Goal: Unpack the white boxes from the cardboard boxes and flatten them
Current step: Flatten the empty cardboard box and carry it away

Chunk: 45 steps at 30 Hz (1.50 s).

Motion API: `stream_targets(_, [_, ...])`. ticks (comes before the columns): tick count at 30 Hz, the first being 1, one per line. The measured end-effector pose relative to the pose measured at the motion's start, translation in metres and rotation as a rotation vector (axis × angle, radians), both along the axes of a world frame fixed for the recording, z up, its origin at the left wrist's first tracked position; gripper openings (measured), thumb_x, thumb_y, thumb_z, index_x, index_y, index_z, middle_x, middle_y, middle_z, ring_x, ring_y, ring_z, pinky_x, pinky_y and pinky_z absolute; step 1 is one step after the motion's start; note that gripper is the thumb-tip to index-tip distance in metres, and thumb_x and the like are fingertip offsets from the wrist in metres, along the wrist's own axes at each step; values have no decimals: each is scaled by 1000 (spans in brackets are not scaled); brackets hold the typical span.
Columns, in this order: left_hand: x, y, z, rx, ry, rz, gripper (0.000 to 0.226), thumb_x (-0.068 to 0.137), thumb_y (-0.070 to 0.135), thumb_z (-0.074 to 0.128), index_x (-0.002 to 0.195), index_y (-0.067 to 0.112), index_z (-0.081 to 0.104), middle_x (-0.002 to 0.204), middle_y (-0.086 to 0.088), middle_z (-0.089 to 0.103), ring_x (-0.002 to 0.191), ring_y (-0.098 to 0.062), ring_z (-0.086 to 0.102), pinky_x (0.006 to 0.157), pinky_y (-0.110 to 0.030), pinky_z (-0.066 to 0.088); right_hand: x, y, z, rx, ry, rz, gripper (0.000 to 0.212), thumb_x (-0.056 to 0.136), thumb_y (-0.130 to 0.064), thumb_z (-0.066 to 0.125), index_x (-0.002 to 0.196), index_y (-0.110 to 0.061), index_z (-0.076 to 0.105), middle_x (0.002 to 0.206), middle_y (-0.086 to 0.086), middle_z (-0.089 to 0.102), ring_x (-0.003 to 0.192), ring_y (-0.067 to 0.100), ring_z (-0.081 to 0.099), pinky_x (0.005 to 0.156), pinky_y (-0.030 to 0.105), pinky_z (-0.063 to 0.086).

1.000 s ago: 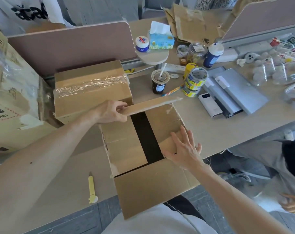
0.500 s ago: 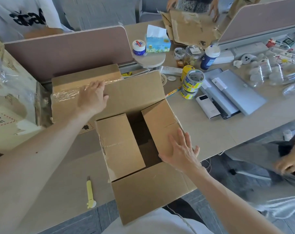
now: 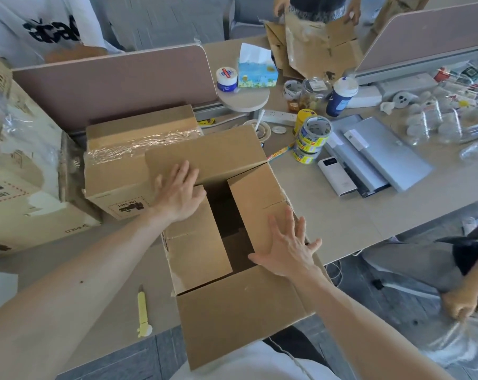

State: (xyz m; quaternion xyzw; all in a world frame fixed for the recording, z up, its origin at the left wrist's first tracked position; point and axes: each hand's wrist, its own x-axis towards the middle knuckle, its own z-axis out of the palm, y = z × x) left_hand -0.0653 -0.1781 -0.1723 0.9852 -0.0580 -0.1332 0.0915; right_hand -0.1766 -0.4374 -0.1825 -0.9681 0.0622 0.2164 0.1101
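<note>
An opened cardboard box (image 3: 240,311) stands at the desk's near edge, its far and near flaps folded outward. Two inner flaps lie half down with a dark gap between them, and no white box shows inside. My left hand (image 3: 179,194) lies flat with spread fingers where the left inner flap (image 3: 196,253) meets the far flap. With straight fingers, my right hand (image 3: 287,246) presses on the right inner flap (image 3: 255,204). Behind the open box sits a second cardboard box (image 3: 117,160), sealed with clear tape.
A yellow utility knife (image 3: 142,311) lies left of the open box. Large cartons (image 3: 16,193) crowd the left side. Tape rolls (image 3: 313,138), a power bank (image 3: 337,176), a laptop (image 3: 383,152), jars and plastic bottles fill the right. Other people handle cardboard (image 3: 320,48) opposite.
My left hand pushed the far flap open and flat, then came back onto the left inner flap. The right hand stayed on the right inner flap.
</note>
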Motion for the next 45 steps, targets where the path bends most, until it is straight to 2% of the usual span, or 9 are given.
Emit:
stream_targets(10, [-46, -34, -8, 4, 82, -216, 40, 102, 48, 38, 108, 30, 73, 158, 5, 38, 152, -16, 15, 114, -61, 6, 7, 11, 7, 27, -4, -49, 109, 58, -48, 75, 142, -44, 5, 156, 3, -18, 143, 46, -6, 104, 75, 16])
stream_targets(14, [-47, -33, 10, -35, -53, -190, 33, 97, 47, 51, 83, 25, 71, 146, 4, 52, 149, -17, 25, 115, -60, 10, 4, -4, 30, 205, -136, -25, 83, 63, -50, 66, 135, -40, 25, 153, -2, 10, 130, 34, 30, 97, 57, 41])
stream_targets(19, [-46, -17, 44, -64, -244, -133, 37, 84, 38, 72, 55, 20, 58, 104, 5, 70, 129, -17, 48, 111, -52, 15, 9, -44, 61, 546, -254, -194, 49, 77, -40, 58, 125, -36, 60, 129, -5, 55, 113, 19, 57, 87, 31, 41])
stream_targets(22, [-47, -3, 63, -21, -282, -118, 31, 79, 32, 76, 56, 20, 58, 79, 7, 65, 111, -18, 54, 107, -51, 18, 18, -68, 68, 576, -297, -308, 14, 88, -34, 59, 91, -36, 72, 86, -13, 64, 85, 14, 59, 77, 33, 42])
stream_targets(24, [-47, 8, 74, 20, -290, -106, 23, 77, 28, 77, 62, 23, 60, 74, 10, 61, 104, -18, 55, 101, -49, 24, 26, -85, 62, 655, -302, -448, 27, 82, -42, 61, 73, -16, 65, 62, -8, 51, 68, 16, 50, 65, 33, 43])
stream_targets(28, [-45, 33, 91, 117, -261, -17, 16, 77, 28, 75, 77, 31, 59, 78, 13, 60, 96, -20, 57, 90, -41, 26, 33, -114, 44, 822, -294, -734, 62, 70, -54, 71, 75, 6, 54, 74, 29, 49, 65, 23, 55, 65, 47, 62])
stream_targets(33, [-41, 69, 74, 291, 86, 178, 43, 86, 58, 63, 120, 33, 53, 124, 6, 62, 119, -23, 56, 101, -44, 29, 28, -121, 27, 807, -154, -960, 38, 82, -53, 72, 87, -17, 61, 80, 10, 68, 75, 29, 72, 77, 45, 61])
stream_targets(39, [-42, 94, 28, 59, 303, 368, 73, 90, 68, 49, 149, 25, 40, 154, 1, 42, 138, -25, 43, 112, -47, 34, 17, -114, 0, 803, 185, -981, 71, 79, -71, 62, 112, -9, 54, 94, 12, 58, 68, 27, 64, 54, 32, 54])
stream_targets(45, [-27, 89, 6, -327, 237, 523, 62, 88, 69, 54, 124, 19, 63, 125, -4, 65, 114, -26, 59, 96, -39, 45, 10, -98, -1, 843, 386, -817, 66, 81, -75, 53, 113, -18, 57, 110, 18, 66, 101, 36, 65, 91, 48, 53])
